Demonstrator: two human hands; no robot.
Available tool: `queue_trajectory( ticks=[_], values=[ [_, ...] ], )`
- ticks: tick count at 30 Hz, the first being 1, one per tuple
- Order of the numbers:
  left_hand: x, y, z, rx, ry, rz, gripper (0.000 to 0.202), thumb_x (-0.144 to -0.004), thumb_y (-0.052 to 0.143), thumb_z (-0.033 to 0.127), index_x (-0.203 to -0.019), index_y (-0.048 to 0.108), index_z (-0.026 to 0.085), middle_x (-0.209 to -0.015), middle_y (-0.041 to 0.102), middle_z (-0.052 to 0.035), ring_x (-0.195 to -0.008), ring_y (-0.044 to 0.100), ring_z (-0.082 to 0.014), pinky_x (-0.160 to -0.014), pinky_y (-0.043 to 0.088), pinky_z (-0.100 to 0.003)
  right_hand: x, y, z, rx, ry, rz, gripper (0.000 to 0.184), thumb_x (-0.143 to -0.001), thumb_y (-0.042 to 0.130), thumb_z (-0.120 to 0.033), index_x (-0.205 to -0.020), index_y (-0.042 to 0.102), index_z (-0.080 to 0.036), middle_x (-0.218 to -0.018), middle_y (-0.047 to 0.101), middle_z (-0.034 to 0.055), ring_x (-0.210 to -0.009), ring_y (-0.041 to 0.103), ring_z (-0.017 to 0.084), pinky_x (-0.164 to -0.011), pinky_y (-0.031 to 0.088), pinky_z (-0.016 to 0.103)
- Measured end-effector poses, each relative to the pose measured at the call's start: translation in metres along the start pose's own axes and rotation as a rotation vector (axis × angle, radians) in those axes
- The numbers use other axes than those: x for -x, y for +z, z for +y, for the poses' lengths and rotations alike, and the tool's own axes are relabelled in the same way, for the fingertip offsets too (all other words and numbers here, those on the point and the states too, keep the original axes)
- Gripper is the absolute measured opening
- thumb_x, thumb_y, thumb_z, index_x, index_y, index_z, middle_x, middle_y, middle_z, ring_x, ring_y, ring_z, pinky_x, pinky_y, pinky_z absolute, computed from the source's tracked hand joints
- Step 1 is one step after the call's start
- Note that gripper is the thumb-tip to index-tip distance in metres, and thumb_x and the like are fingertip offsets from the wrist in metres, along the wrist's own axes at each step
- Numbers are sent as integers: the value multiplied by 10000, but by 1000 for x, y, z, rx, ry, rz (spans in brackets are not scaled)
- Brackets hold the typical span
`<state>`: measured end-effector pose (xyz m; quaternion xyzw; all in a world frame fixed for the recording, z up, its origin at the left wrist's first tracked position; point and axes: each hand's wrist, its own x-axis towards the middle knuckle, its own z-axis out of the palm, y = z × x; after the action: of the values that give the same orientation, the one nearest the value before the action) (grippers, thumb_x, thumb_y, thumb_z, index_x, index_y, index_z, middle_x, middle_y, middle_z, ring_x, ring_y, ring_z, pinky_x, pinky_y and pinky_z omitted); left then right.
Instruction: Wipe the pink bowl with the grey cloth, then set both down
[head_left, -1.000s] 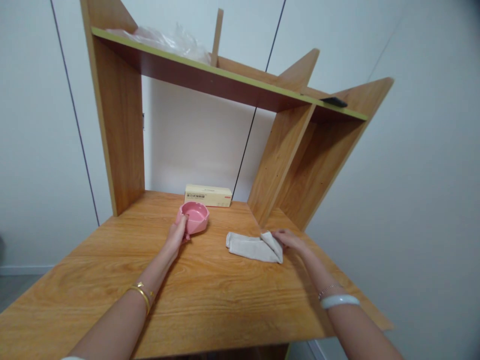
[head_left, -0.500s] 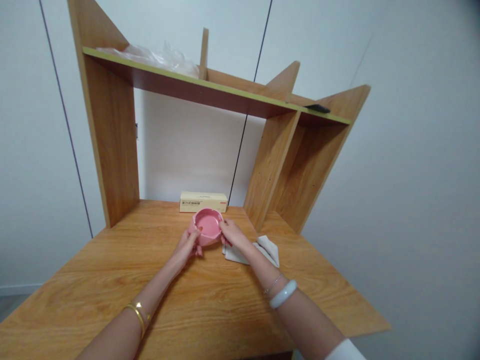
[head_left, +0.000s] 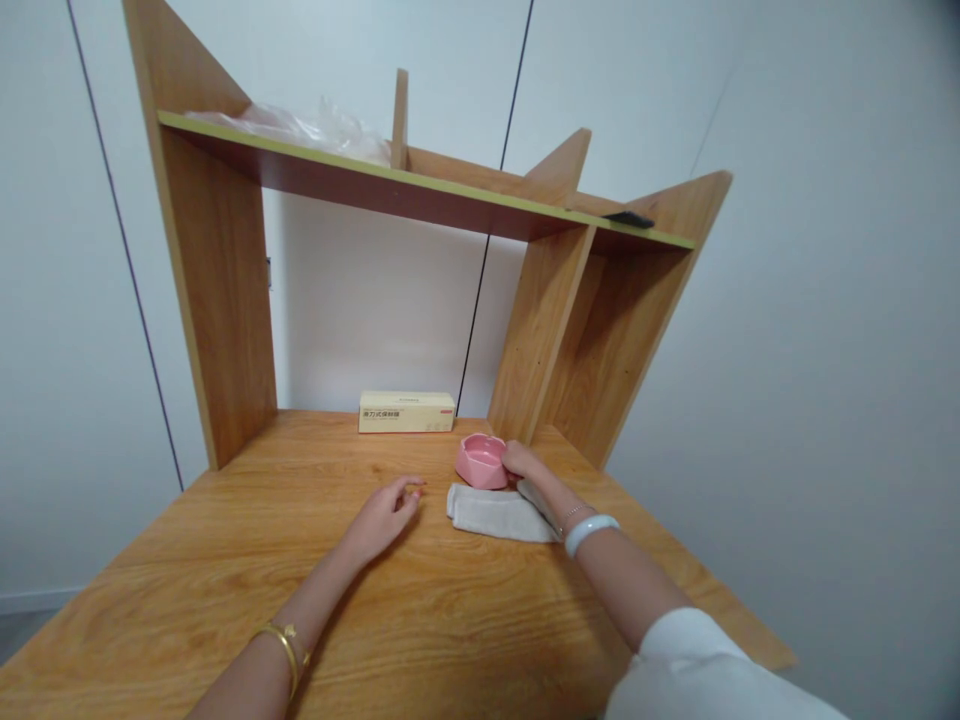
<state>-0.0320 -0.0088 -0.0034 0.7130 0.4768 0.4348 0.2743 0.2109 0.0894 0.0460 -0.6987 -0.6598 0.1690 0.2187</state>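
A pink faceted ashtray-like bowl (head_left: 481,470) is upright at the back right of the desk, just behind a folded grey cloth (head_left: 499,514). My right hand (head_left: 520,462) grips the bowl's right side, its fingers partly hidden, while my forearm passes over the right end of the cloth. To the left of the cloth, my left hand (head_left: 388,512) hovers low over the wood with fingers loosely apart and holds nothing.
A cream long box (head_left: 406,413) with printed lettering stands against the back wall. Above the desk (head_left: 315,600) runs a wooden shelf (head_left: 450,200) carrying clear plastic wrap (head_left: 300,130) and a dark flat item (head_left: 630,218). Upright panels (head_left: 540,340) flank the bowl's area.
The pink bowl has moved right, from between both hands to behind the grey cloth. My left hand has let go of it; my right hand still holds it.
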Motion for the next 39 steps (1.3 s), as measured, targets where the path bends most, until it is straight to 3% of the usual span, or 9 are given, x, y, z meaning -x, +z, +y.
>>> queue_trajectory(
  ticks=[3,6,10,13,15,20,23,32,39],
  values=[
    [0,0,-1,-32,-3,-15,311,-788,417,320,-957,617,152,-559,560,9,-517,508,-138,-521,375,-235,-1,-1,3,119,53,-49,220,-765,527,-161,-591,642,-92,-470,588,99,-526,604,208,-522,420,271],
    [0,0,-1,-36,-5,-31,312,-785,409,312,-961,614,155,-519,550,16,-496,502,-142,-513,362,-239,8,-5,-7,203,40,18,250,-839,451,-218,-824,660,-82,-765,665,176,-771,630,258,-642,443,326],
    [-1,-1,-2,54,-40,-5,297,-761,407,291,-950,593,156,-501,564,18,-504,533,-153,-542,392,-258,43,-3,-28,389,-232,233,303,-882,388,-252,-1093,563,-124,-1095,590,179,-1027,527,261,-814,410,364],
    [-5,-3,-4,185,-111,55,293,-716,405,257,-941,558,149,-500,582,20,-532,578,-164,-592,428,-279,80,13,-30,495,-522,186,273,-872,404,-281,-1040,575,-150,-1048,602,133,-1017,508,245,-883,373,364],
    [-7,-5,-5,246,-158,103,280,-690,412,261,-912,547,156,-487,578,28,-530,593,-168,-603,437,-286,101,25,-24,557,-578,96,284,-832,473,-333,-1004,581,-134,-1021,605,139,-975,519,265,-846,392,373],
    [-9,-9,-6,309,-197,181,240,-640,439,278,-822,550,169,-472,587,22,-530,607,-181,-588,435,-293,131,36,-10,604,-495,-5,239,-792,430,-103,-958,601,-123,-972,629,118,-944,541,230,-833,386,315],
    [-10,-10,-6,337,-227,217,222,-619,451,287,-785,545,173,-465,587,16,-508,598,-182,-530,412,-278,137,28,-9,501,-511,-12,202,-811,466,-198,-935,617,-147,-936,644,93,-925,554,221,-829,389,304],
    [-9,-11,0,403,-305,212,249,-579,488,320,-753,553,154,-457,579,27,-310,353,-76,-372,245,-198,102,-12,49,255,-225,339,501,-754,545,-431,-1143,511,-117,-1071,577,144,-1020,508,268,-857,379,359],
    [-7,-11,3,423,-349,213,267,-575,494,330,-757,555,145,-467,580,22,-304,327,-66,-361,245,-194,83,-5,97,-114,34,386,215,-668,507,-341,-785,536,-162,-802,595,74,-760,551,205,-673,430,293]
  ],
)
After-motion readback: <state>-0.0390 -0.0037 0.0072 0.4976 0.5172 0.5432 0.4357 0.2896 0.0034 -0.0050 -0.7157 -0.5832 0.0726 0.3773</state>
